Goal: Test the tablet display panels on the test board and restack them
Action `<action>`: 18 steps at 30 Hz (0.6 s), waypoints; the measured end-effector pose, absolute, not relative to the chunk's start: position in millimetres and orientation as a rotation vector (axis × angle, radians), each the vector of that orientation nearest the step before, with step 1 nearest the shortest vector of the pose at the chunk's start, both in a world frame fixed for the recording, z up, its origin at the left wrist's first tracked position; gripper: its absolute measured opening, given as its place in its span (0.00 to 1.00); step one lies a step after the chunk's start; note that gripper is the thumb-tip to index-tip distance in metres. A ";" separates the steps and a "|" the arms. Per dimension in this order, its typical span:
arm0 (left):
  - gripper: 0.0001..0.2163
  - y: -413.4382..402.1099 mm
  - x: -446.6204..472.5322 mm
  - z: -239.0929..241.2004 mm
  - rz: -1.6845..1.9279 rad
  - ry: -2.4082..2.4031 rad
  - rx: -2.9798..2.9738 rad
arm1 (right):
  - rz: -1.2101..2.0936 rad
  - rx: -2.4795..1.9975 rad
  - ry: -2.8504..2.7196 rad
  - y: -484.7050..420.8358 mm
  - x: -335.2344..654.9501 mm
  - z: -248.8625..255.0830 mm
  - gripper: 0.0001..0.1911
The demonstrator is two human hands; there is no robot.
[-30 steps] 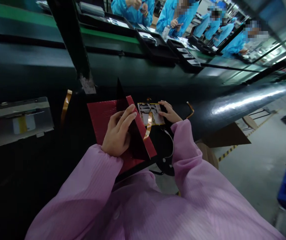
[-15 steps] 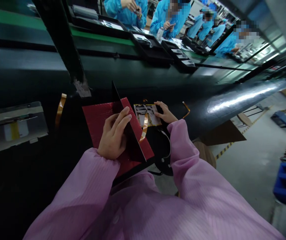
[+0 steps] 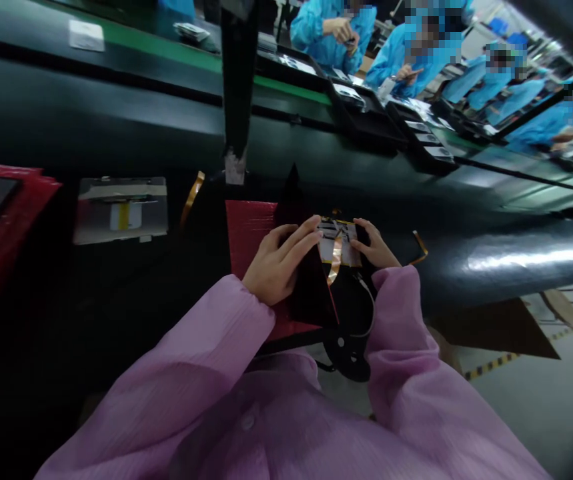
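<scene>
My left hand [image 3: 283, 263] holds a thin black panel [image 3: 311, 280] near its top edge, fingers wrapped over it. The panel stands tilted above a red sheet [image 3: 249, 230] on the dark bench. Just right of the panel, my right hand [image 3: 373, 245] grips the right edge of a flat white-and-silver electronic part [image 3: 339, 250] with yellow edges. From this part an orange ribbon cable [image 3: 335, 261] hangs towards me. My left fingertips reach close to its left side; whether they touch it I cannot tell.
Loose ribbon cables lie left [image 3: 193, 198] and right [image 3: 420, 248] of my hands. Farther left are a flat metal-backed device [image 3: 122, 212] and a red-wrapped panel [image 3: 31, 183]. A dark post [image 3: 239, 87] rises ahead. Black trays [image 3: 366, 123] and co-workers in blue are across the bench.
The view has swung left, bringing the red-wrapped panel into sight. The black panel has tilted rightward, and my left fingertips have come nearer the electronic part.
</scene>
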State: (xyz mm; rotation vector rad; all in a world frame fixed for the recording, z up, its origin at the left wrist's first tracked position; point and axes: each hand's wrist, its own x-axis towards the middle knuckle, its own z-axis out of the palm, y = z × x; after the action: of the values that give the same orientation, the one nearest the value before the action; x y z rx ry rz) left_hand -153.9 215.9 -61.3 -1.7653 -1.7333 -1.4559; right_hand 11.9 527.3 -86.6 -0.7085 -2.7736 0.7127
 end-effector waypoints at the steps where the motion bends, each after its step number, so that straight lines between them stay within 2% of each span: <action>1: 0.31 216.1 -153.5 -61.6 -1.457 -1.746 -1.764 | 0.707 -0.700 -2.772 527.6 12.0 -86.9 0.34; 9: 0.32 217.2 -152.6 -62.0 -1.471 -1.763 -1.769 | 0.665 -0.670 -2.750 534.5 13.6 -93.4 0.33; 18: 0.30 215.8 -154.6 -62.1 -1.473 -1.743 -1.754 | 0.668 -0.696 -2.752 533.0 13.1 -92.0 0.34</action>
State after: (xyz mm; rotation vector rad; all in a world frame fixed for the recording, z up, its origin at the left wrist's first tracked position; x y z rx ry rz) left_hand -154.6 215.8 -62.1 -1.7540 -1.7434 -1.4732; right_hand 13.1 533.0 -92.0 -0.6956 -2.7520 0.6684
